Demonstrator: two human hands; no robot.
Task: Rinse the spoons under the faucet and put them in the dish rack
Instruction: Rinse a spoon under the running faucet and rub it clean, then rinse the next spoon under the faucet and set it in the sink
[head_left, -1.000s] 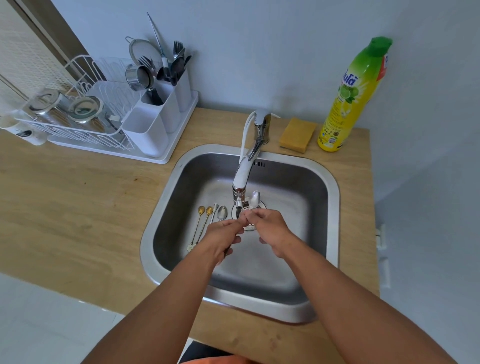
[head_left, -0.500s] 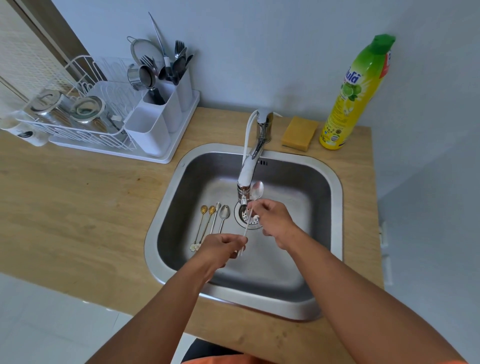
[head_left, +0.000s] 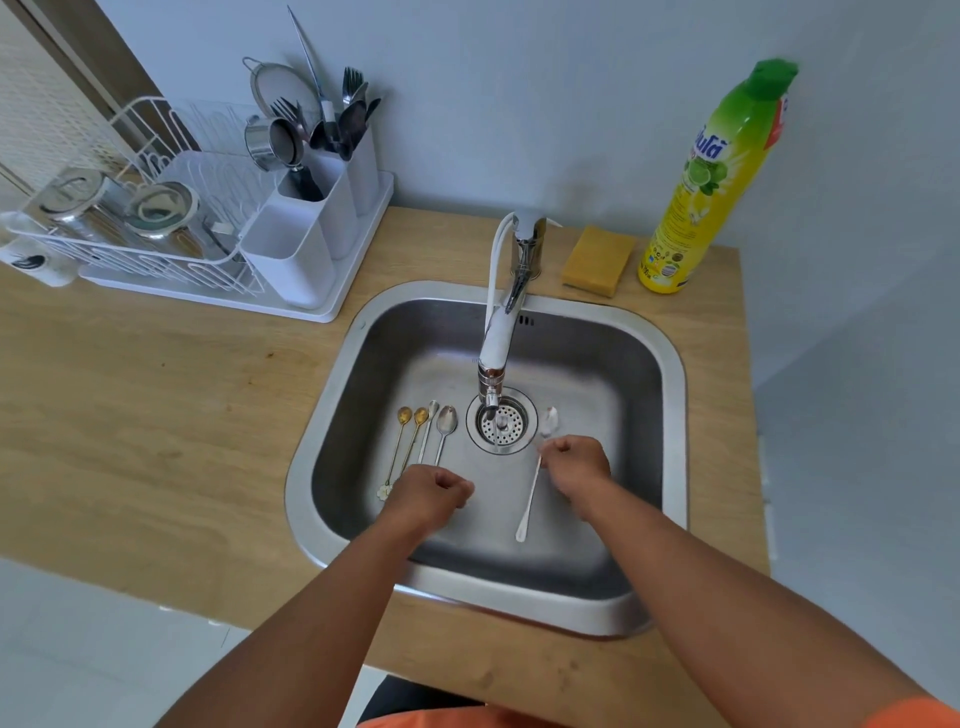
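Note:
My right hand (head_left: 574, 462) pinches a long silver spoon (head_left: 530, 499) near its bowl, to the right of the drain in the steel sink (head_left: 675, 415). The spoon's bowl points away from me and its handle slants toward me. Water runs from the faucet (head_left: 496, 353) onto the drain (head_left: 503, 422). Several spoons (head_left: 423, 431), two gold and two silver, lie side by side on the sink floor left of the drain. My left hand (head_left: 431, 493) is curled in a fist over their handle ends and hides them. The white dish rack (head_left: 156, 270) stands on the counter at the back left.
The rack's white cutlery holder (head_left: 311, 249) has forks and utensils in its far cups. Metal cups and a strainer sit in the rack. A yellow sponge (head_left: 597, 260) and a green and yellow dish soap bottle (head_left: 711, 182) stand behind the sink at the right.
My left hand let go of the silver spoon and moved left over the spoons on the sink floor. My right hand carried the spoon out of the water stream to the right.

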